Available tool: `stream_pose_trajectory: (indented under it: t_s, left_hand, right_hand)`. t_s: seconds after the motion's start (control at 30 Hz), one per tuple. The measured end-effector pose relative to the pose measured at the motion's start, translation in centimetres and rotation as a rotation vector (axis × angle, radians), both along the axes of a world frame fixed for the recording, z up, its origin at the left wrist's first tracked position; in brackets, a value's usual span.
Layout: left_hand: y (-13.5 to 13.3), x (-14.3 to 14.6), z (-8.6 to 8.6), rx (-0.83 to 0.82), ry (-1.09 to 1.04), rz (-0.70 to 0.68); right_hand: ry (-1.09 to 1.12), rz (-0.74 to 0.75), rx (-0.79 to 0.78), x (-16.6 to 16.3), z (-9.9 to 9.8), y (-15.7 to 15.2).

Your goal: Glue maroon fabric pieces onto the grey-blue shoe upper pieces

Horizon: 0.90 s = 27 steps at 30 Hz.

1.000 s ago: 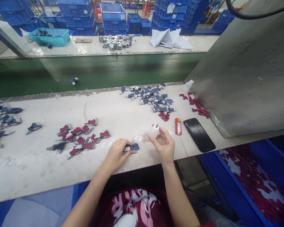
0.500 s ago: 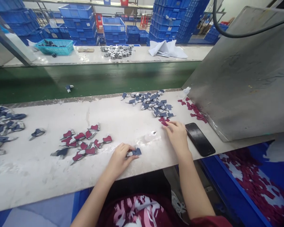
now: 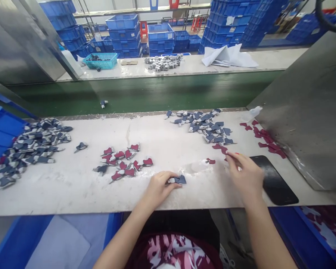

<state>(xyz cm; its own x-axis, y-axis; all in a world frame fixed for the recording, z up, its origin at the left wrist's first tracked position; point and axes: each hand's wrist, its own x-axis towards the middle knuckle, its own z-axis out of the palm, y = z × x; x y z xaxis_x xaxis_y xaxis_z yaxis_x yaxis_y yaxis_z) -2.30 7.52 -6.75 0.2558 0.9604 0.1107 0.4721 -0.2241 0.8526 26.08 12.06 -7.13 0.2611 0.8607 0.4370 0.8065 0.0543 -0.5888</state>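
My left hand (image 3: 161,188) pinches a small navy-and-grey moulded piece (image 3: 180,179) just above the near table edge. My right hand (image 3: 245,175) has thumb and forefinger drawn together, with a small flat dark-red piece (image 3: 226,159) at the fingertips, partly hidden by them. Other flat dark-red pieces (image 3: 217,147) lie just beyond those fingers. One more dark-red piece (image 3: 211,161) rests apart, at a shiny patch between my hands. Beyond is a heap of navy-and-grey pieces (image 3: 203,125). A group of red-topped grey pieces (image 3: 123,164) lies left of my left hand.
A black phone (image 3: 274,181) lies right of my right hand, near a slanted metal panel (image 3: 302,123) with scattered dark-red pieces (image 3: 268,140) along its foot. A larger navy-and-grey heap (image 3: 39,142) covers the table's left. Past the table runs a green belt (image 3: 145,93).
The view has swung left. A dark-red piece now lies on the shiny patch between my hands. My right hand has drawn slightly back toward me; my left keeps its piece.
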Motion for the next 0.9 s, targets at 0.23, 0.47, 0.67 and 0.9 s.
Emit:
stream_pose_trajectory:
  t_s: [0.23, 0.47, 0.67, 0.9]
  left_hand:
    - [-0.9, 0.8, 0.8, -0.149, -0.259, 0.232]
    - [-1.8, 1.4, 1.6, -0.209, -0.388, 0.214]
    - [-2.5, 1.4, 1.5, -0.202, -0.385, 0.228]
    - [-2.6, 1.5, 2.2, -0.325, -0.492, 0.241]
  right_hand:
    - [0.796, -0.061, -0.013, -6.5, 1.4, -8.3]
    - [0.928, 0.179, -0.198, -11.5, 2.4, -8.9]
    - [0.978, 0.132, -0.158, -12.8, 2.5, -8.5]
    - [0.882, 0.128, -0.013, -13.7, 2.1, -9.0]
